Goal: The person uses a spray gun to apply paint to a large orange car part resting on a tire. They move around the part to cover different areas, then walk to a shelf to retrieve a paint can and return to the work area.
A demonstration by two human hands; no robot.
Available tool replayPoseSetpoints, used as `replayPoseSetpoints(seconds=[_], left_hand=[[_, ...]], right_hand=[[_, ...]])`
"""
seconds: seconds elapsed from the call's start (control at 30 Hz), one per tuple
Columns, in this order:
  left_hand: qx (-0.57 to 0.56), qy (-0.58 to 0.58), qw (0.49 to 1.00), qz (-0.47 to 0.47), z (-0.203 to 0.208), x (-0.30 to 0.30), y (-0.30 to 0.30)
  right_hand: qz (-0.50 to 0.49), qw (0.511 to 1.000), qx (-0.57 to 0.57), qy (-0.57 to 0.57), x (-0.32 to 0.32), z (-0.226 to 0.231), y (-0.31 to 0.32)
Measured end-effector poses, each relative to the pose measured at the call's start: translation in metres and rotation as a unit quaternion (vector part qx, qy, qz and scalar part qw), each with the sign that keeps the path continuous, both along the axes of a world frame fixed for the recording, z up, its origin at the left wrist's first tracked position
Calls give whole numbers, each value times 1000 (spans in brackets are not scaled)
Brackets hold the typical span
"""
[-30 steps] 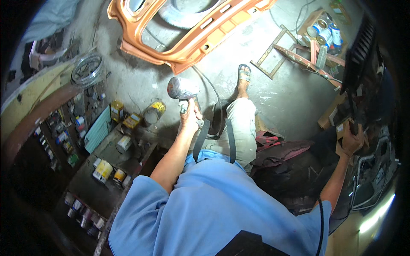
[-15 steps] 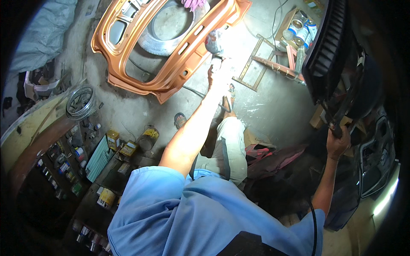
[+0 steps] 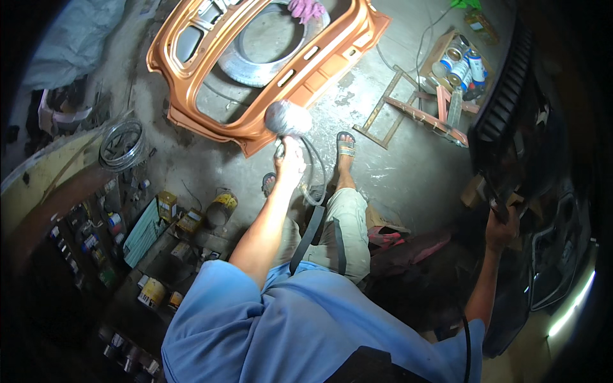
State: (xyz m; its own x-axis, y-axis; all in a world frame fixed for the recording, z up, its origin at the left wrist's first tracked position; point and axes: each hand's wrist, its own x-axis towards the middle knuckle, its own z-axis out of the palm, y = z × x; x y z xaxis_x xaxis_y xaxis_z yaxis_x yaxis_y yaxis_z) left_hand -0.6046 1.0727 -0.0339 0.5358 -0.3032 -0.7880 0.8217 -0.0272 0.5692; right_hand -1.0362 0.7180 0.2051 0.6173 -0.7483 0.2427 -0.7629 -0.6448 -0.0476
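In my left hand (image 3: pixel 292 163) is a spray gun (image 3: pixel 287 118), its rounded cup wrapped in pale, wrinkled film. My fingers are closed round its grip, and a grey hose (image 3: pixel 324 169) loops down from it beside my leg. The gun is over the near lower edge of a copper-orange car tailgate (image 3: pixel 319 80); any contact cannot be made out. On the far right my right hand (image 3: pixel 501 226) grips the handle of a large black lamp-like housing (image 3: pixel 501 105) with ribbed fins. Its front face is hidden, though bright light falls on the floor and tailgate.
Inside the tailgate's window opening lies a tyre (image 3: pixel 246 67) with a pink glove (image 3: pixel 306 9) on it. A metal stand (image 3: pixel 418 113) and a box of cans (image 3: pixel 461 67) are at the far right. Tins, a wire coil (image 3: pixel 121 145) and a teal corrugated piece (image 3: pixel 142 233) fill the left.
My left hand and the spray gun have moved left and nearer to me, out of the strongest glare. The ribbed housing has shifted slightly right, with my right hand still on its handle.
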Motion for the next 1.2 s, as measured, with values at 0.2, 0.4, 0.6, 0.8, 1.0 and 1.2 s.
replayPoseSetpoints(seconds=[0.2, 0.4, 0.6, 0.8, 1.0, 1.2], left_hand=[[204, -1, 970, 129, 41, -21, 168], [218, 27, 949, 226, 43, -27, 204], [161, -156, 972, -69, 32, -23, 175], [230, -59, 971, 35, 36, 16, 216], [306, -164, 917, 195, 62, 125, 304], [371, -219, 888, 158, 90, 195, 350]], right_hand=[[-116, 990, 78, 17, -18, -10, -13], [-140, 982, 86, 93, -20, 0, -22], [-104, 981, 91, 139, -4, 15, -17], [4, 997, -2, 79, 28, 30, 28], [-169, 973, -62, 144, 10, 6, 105], [-154, 972, 86, 156, -36, -77, 153]])
